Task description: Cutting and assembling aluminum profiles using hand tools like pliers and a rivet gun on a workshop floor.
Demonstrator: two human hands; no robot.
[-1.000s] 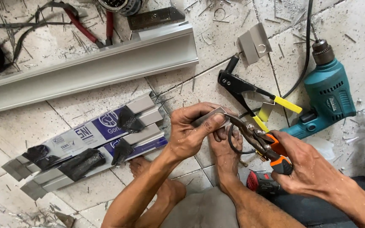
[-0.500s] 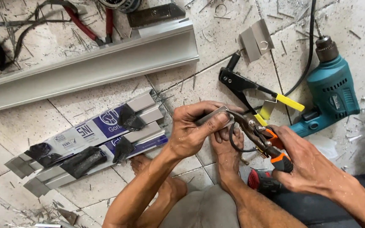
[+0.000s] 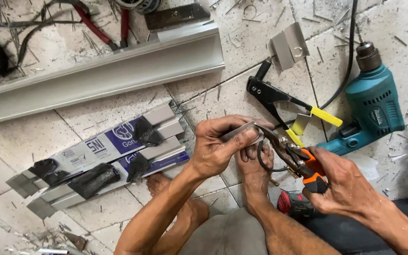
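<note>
My left hand (image 3: 220,146) pinches a small flat grey metal piece (image 3: 242,131) between thumb and fingers. My right hand (image 3: 343,186) grips the orange handles of a pair of tin snips (image 3: 293,156), whose jaws meet the right end of the metal piece. Both hands are above my bare feet (image 3: 253,165) on the tiled floor.
A long grey metal channel (image 3: 100,75) lies across the top. A bundle of taped aluminium profiles (image 3: 100,156) lies at left. A black and yellow rivet tool (image 3: 284,99), a teal electric drill (image 3: 371,106), a bent metal offcut (image 3: 289,45) and red pliers (image 3: 105,26) surround me.
The hands and snips stay nearly in place; the view has shifted slightly, and the snips' jaws have closed in a little on the metal piece.
</note>
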